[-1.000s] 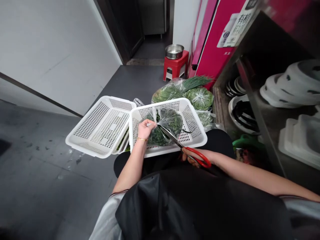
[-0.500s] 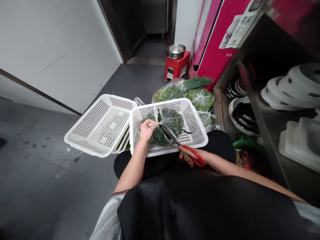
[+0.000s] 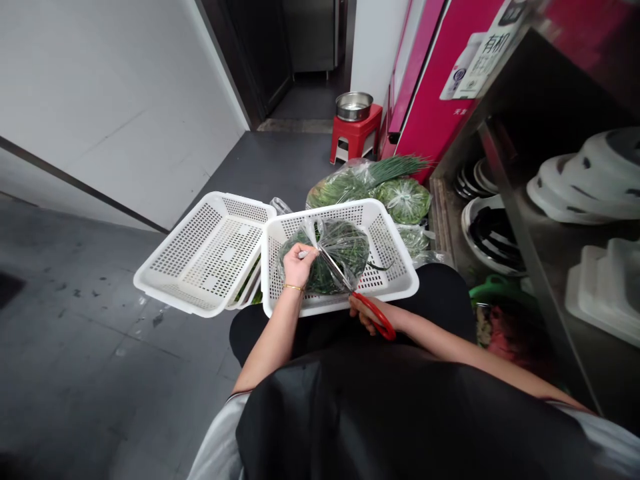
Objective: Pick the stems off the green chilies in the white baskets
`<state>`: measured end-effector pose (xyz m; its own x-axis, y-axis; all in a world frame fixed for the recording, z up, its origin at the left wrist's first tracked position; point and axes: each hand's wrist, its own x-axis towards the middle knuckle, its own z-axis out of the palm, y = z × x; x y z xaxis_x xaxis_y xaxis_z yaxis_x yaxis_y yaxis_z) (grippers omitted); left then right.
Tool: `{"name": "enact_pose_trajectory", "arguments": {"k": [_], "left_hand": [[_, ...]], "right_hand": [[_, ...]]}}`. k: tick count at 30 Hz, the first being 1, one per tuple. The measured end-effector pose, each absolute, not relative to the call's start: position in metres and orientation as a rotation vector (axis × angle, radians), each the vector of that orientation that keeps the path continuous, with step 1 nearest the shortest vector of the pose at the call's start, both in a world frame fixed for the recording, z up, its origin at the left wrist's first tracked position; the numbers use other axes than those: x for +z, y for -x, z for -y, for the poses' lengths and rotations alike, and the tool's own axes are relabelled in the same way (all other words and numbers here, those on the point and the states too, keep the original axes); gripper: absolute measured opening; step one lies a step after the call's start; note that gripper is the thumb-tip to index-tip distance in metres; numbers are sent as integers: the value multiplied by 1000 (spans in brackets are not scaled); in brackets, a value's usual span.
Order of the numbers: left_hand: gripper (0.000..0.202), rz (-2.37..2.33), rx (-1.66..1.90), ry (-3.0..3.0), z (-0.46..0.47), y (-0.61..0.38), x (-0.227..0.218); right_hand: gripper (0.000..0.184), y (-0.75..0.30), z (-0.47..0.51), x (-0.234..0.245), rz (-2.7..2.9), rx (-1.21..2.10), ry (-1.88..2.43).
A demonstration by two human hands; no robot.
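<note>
A clear plastic bag of green leafy vegetables (image 3: 350, 243) lies in a white perforated basket (image 3: 400, 283) across my lap. My left hand (image 3: 299, 262) is closed, pinching the gathered neck of the bag. My right hand (image 3: 364, 313) grips red-handled scissors (image 3: 377, 317), whose metal blades point up and left at the bag's neck beside my left fingers. Whether the blades are cutting the plastic cannot be made out. A few thin green strands stick out at the bag's right side.
Left of it, a second white basket (image 3: 197, 267) rests on stacked ones. Beyond lie bagged greens (image 3: 403, 199) and a bundle of thin green stalks (image 3: 400, 168). A red stool (image 3: 355, 139) carries a metal pan (image 3: 354, 107). A metal shelf (image 3: 530, 247) with white containers stands right.
The scissors have turned steeper and shifted slightly left with my right hand, and their handles look closer together. My left hand keeps its pinch on the bag.
</note>
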<state>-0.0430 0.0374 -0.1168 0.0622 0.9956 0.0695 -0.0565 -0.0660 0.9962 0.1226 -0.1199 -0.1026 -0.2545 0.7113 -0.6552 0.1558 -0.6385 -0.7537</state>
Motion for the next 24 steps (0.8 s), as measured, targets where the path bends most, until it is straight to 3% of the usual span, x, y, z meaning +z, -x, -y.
{"name": "enact_pose_trajectory", "arguments": {"k": [11,16,21,24], "left_hand": [[18,-1080,1273,-1273,-28,43,-103],[18,-1046,1211,-1301,-30,55,-109],[19,-1154,1367,-1068,-29,78,-121],[15,-1265,1415,-1254,-26,85,-111]], "right_hand": [[55,-101,91,-84,1141,1797,1770],[48,-100,82,-72,1396,1526,1773],[43,-139,105,-47,1336,1522,1641],[47,-186,151,-43,1129,1489,1660]]}}
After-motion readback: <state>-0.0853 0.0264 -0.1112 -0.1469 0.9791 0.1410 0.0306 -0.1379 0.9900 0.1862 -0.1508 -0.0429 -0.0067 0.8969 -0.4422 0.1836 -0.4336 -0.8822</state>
